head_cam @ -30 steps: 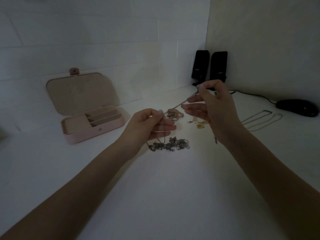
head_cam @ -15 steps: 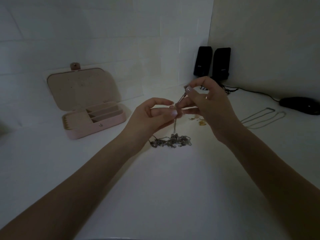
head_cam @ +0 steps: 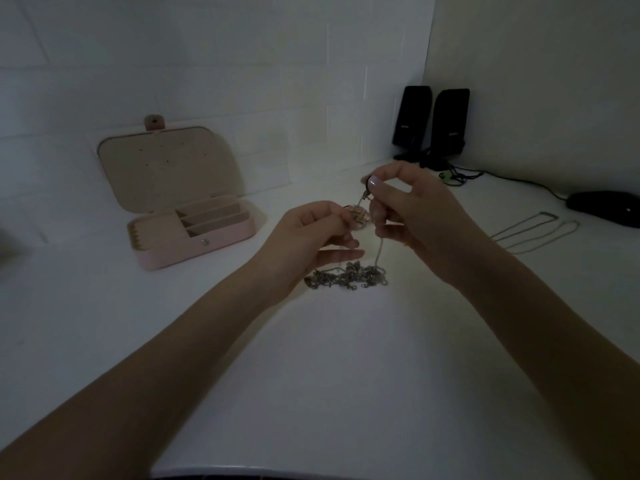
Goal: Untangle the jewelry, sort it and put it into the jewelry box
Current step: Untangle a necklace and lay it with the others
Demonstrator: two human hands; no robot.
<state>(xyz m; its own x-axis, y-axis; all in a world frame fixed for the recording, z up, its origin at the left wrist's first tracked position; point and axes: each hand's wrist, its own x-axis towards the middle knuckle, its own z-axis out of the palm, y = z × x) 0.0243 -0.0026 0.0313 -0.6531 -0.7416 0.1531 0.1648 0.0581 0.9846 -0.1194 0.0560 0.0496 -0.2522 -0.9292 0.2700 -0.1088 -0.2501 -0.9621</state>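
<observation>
Right hand [head_cam: 412,216] pinches the thin silver chain [head_cam: 379,249] up high; it hangs near-vertical into the tangled grey chain pile [head_cam: 346,277] directly below. Left hand [head_cam: 311,233], lower and just beside, pinches something at the strand; exact contact unclear. Open pink jewelry box [head_cam: 194,233] sits well left, nearer that hand.

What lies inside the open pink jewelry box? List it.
The pink jewelry box shows only beige lining: a ridged ring-roll section on its left and three divided slots on its right, no jewelry visible. The slot floors near the front wall are hidden.

Tangled chains [head_cam: 346,278] on table [head_cam: 329,393], centre. Jewelry box [head_cam: 194,233] at 10 o'clock; two necklaces [head_cam: 533,233] at 3; speakers [head_cam: 431,124] at 1.
</observation>
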